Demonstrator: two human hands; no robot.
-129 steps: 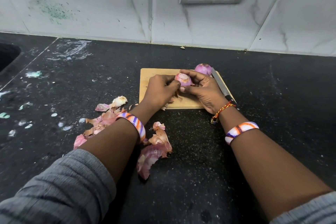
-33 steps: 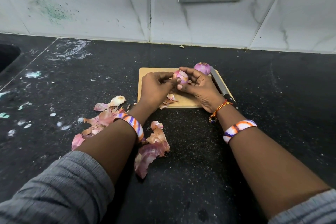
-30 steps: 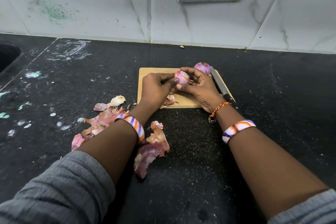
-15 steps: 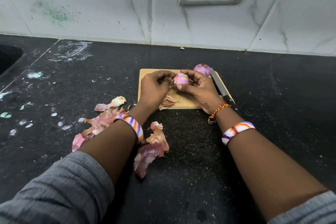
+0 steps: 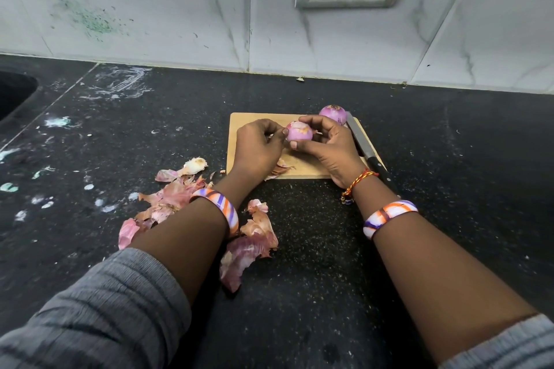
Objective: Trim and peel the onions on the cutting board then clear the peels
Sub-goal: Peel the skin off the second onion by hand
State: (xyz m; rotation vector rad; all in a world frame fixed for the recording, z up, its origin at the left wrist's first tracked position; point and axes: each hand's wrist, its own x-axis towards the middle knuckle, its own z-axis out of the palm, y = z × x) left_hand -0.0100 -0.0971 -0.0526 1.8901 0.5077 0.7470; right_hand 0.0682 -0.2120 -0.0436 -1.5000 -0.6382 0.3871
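Black counter (image 5: 329, 249), hands hiding onion (image 5: 299, 132) underside

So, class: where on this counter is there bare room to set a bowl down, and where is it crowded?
Free: the black counter right of the knife, and the strip between cutting board and wall tiles. Crowded: peels lie left of and in front of the board; farther left the counter is spattered.
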